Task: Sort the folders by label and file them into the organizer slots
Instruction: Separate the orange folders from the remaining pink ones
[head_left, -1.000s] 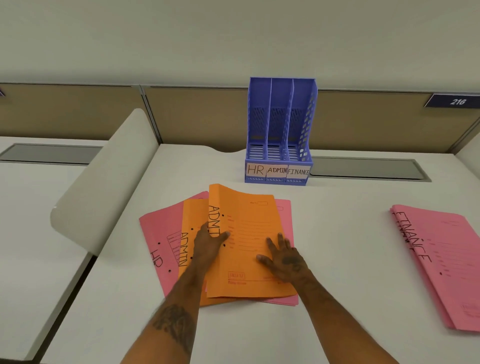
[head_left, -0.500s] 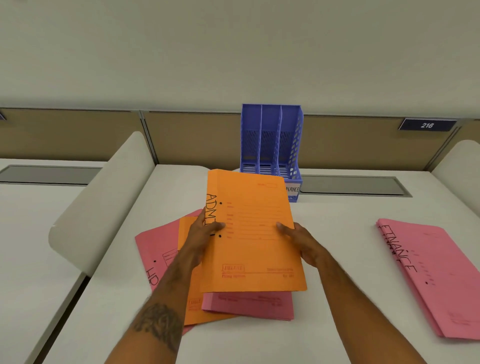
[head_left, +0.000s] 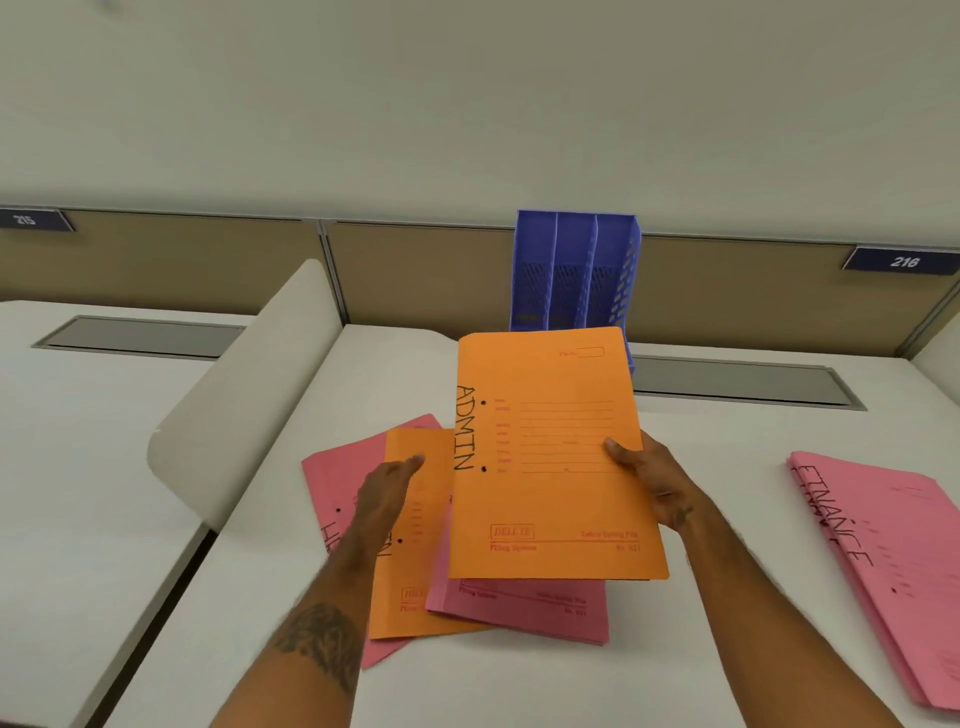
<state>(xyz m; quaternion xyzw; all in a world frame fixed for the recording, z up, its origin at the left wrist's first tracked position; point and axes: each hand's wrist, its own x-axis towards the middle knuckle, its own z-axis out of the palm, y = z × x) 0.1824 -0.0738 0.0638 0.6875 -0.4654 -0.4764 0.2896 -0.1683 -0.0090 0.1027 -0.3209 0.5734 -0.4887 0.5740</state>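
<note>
An orange folder marked ADMIN (head_left: 550, 457) is lifted off the desk, gripped at its right edge by my right hand (head_left: 657, 483). My left hand (head_left: 387, 493) hovers open to its left, over a second orange ADMIN folder (head_left: 415, 571) lying on the pile. Under that lie a pink HR folder (head_left: 337, 493) and another pink folder (head_left: 524, 605) whose label is hidden. The blue three-slot organizer (head_left: 574, 270) stands at the back of the desk; its labels are covered by the raised folder. Its slots look empty.
A stack of pink FINANCE folders (head_left: 883, 561) lies at the right edge of the white desk (head_left: 727, 545). A curved white divider (head_left: 249, 395) rises on the left. Tan partitions with signs 215 and 216 run behind. A grey cable hatch (head_left: 737, 384) lies by the organizer.
The top ADMIN folder rose off the pile and moved toward the organizer. My left hand let go of its spine; my right hand alone holds it now. The camera tilted up.
</note>
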